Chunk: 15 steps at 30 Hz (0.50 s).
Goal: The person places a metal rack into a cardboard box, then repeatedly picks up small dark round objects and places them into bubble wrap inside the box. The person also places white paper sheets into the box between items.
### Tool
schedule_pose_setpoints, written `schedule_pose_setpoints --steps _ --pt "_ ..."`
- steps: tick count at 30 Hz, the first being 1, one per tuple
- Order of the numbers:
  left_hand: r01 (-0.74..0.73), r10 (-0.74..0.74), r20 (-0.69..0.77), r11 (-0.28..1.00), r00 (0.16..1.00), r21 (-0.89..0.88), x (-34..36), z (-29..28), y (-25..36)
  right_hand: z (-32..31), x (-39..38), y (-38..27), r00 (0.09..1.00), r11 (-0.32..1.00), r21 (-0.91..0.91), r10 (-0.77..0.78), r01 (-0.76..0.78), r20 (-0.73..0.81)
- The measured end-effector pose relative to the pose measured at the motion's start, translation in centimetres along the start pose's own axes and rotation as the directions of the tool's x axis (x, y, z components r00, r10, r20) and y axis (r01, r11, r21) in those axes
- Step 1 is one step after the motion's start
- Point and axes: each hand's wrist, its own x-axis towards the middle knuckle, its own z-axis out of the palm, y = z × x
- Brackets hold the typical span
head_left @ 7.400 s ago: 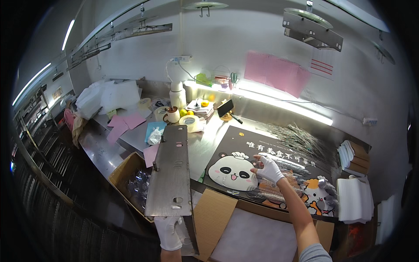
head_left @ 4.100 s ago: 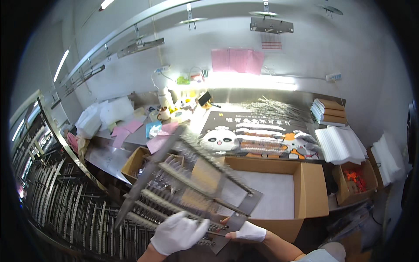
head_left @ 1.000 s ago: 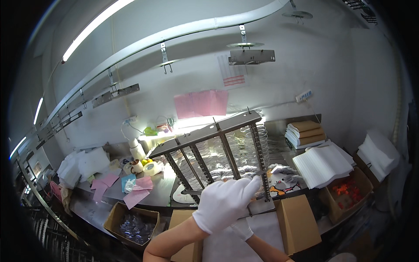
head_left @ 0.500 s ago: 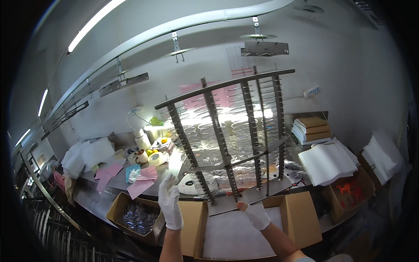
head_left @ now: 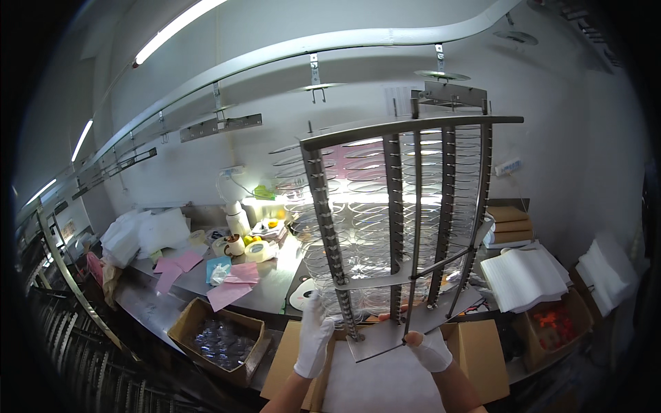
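Shelving (head_left: pixel 76 341) of dark metal rods fills eight o'clock, with clock positions read from the middle of the view. At nine o'clock, white wrapping (head_left: pixel 148 234) is heaped on a steel table (head_left: pixel 141 292). Pink sheets (head_left: pixel 231 296) lie scattered at eight o'clock. Just below them, at seven, an open brown box (head_left: pixel 231 313) holds shiny, see-through pieces. A mug (head_left: pixel 235 245), a white bottle (head_left: pixel 238 221) and a tape roll (head_left: pixel 259 252) crowd together between eight and nine.

The left hand (head_left: pixel 315 337), white-gloved, is at six o'clock, fingers pointing up beside the rack's lower left corner; whether it grips or only nears the metal, I cannot tell. The metal rack (head_left: pixel 395 227) stands tall and slightly tilted just right of centre, its posts lined with prongs and thin, clear, rounded pieces. It blocks much of the lit wall behind and partly covers a dark mat (head_left: pixel 301 294). Its bottom plate is above an open carton (head_left: pixel 485 354). At five o'clock the right hand (head_left: pixel 428 351), also gloved, clasps that plate, thumb in front.

Brown-and-white bundles (head_left: pixel 508 226) sit at three o'clock. At four, a foam stack (head_left: pixel 527 275) partly overhangs a box of red pieces (head_left: pixel 561 347).
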Motion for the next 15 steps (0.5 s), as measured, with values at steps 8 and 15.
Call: schedule_pose_setpoints --steps 8,15 --pt "-0.74 0.418 0.848 -0.445 0.326 0.504 4.9 2.5 10.8 0.5 0.7 1.4 0.973 0.972 -0.113 0.189 -0.204 -0.131" --pt "-0.814 -0.07 0.977 -0.567 0.201 0.127 10.1 7.0 14.2 1.0 1.5 3.8 0.996 0.985 -0.16 0.059 -0.068 -0.064"
